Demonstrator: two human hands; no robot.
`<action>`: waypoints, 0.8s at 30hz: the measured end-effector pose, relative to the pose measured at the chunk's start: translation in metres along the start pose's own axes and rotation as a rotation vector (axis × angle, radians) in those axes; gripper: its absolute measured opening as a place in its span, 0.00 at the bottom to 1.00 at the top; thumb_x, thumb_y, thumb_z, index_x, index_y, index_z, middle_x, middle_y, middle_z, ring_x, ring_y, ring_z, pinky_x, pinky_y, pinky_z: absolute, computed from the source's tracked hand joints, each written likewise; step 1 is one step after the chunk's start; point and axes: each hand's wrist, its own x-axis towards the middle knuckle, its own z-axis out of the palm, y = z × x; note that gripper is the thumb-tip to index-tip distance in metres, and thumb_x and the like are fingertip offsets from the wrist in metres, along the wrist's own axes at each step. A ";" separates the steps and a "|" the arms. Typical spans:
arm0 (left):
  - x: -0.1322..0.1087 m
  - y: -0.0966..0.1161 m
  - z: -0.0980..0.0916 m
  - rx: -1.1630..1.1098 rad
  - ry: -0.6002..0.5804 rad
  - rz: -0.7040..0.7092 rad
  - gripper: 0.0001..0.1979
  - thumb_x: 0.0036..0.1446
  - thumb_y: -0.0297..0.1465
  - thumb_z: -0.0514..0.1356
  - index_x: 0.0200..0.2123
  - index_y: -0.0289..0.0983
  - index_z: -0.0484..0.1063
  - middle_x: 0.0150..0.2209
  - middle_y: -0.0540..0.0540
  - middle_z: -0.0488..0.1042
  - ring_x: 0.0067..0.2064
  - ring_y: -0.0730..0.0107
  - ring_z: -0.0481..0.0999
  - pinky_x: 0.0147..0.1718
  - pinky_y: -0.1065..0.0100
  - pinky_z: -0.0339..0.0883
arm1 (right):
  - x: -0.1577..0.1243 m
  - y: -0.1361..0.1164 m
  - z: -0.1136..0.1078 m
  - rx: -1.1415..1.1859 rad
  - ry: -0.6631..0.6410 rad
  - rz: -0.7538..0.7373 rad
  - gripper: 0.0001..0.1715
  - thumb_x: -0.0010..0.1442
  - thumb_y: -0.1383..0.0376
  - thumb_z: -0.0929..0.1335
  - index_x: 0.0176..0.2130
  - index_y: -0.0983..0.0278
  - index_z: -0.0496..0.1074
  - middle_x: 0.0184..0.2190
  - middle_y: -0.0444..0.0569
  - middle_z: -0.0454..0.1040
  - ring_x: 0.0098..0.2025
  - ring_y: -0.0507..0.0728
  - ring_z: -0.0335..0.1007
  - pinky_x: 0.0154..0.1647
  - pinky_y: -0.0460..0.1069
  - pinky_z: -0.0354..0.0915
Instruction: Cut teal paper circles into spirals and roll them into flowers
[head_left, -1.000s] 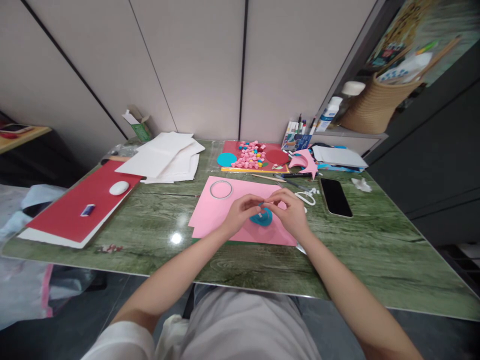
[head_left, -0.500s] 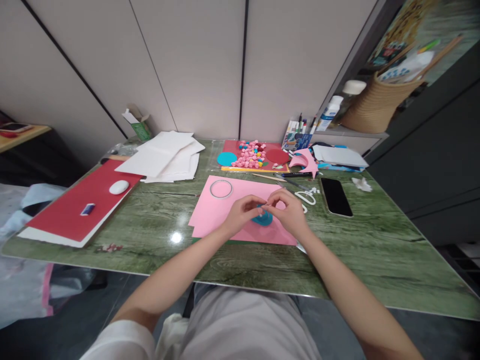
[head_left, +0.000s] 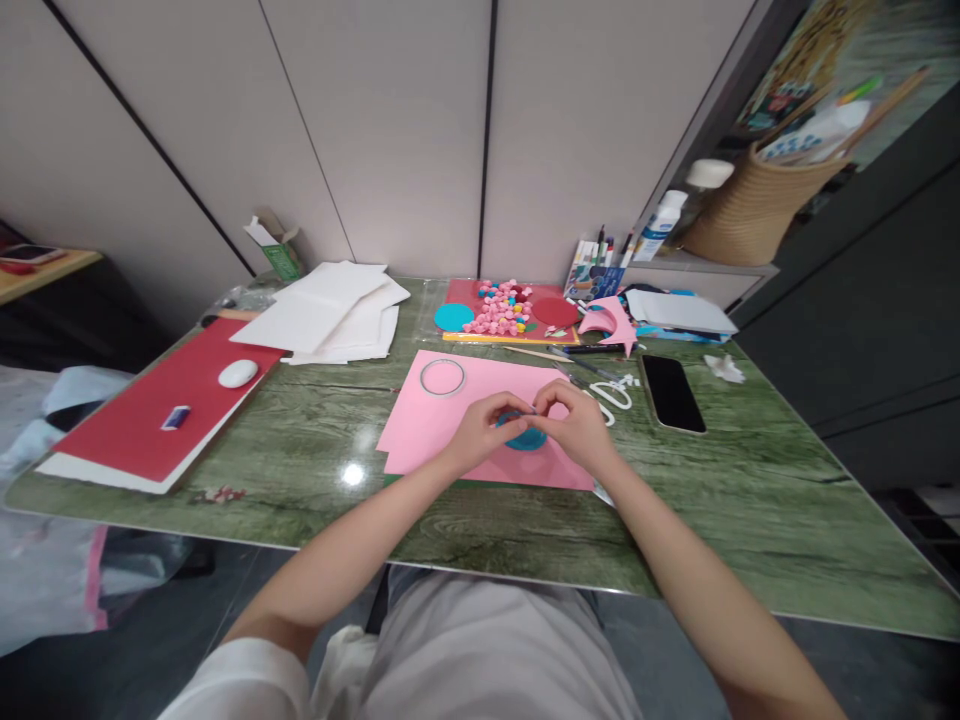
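My left hand (head_left: 484, 431) and my right hand (head_left: 576, 425) meet fingertip to fingertip over a pink paper sheet (head_left: 435, 420) on the green table (head_left: 315, 440). Both pinch a small blue paper piece (head_left: 523, 434), which shows between and under the fingers. What exactly sits at the fingertips is too small to make out. A clear ring (head_left: 442, 378) lies on the pink sheet, up and to the left of my hands.
White scissors (head_left: 611, 391) and a black phone (head_left: 671, 393) lie right of my hands. A red board with small pink rolled pieces (head_left: 501, 310) sits behind. White sheets (head_left: 330, 315), a red sheet (head_left: 157, 400) with a white mouse (head_left: 238, 374) lie left. A shelf with a basket (head_left: 750, 210) stands right.
My hands have drawn slightly closer together and lower onto the blue piece. Everything else on the table stays where it was.
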 end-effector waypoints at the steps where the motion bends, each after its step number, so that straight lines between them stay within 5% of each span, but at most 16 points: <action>1: 0.000 0.000 0.000 0.012 -0.005 0.001 0.12 0.49 0.35 0.60 0.34 0.33 0.70 0.32 0.44 0.72 0.36 0.69 0.70 0.36 0.68 0.62 | 0.000 0.000 0.000 0.000 -0.005 0.003 0.09 0.48 0.67 0.69 0.23 0.63 0.64 0.24 0.43 0.65 0.28 0.52 0.62 0.30 0.48 0.58; 24: -0.001 0.001 0.002 0.136 0.003 -0.011 0.15 0.47 0.37 0.61 0.34 0.33 0.74 0.33 0.43 0.74 0.36 0.68 0.71 0.36 0.68 0.62 | -0.001 0.004 0.003 0.041 -0.078 0.014 0.10 0.45 0.72 0.67 0.23 0.63 0.59 0.24 0.41 0.65 0.28 0.51 0.61 0.31 0.46 0.57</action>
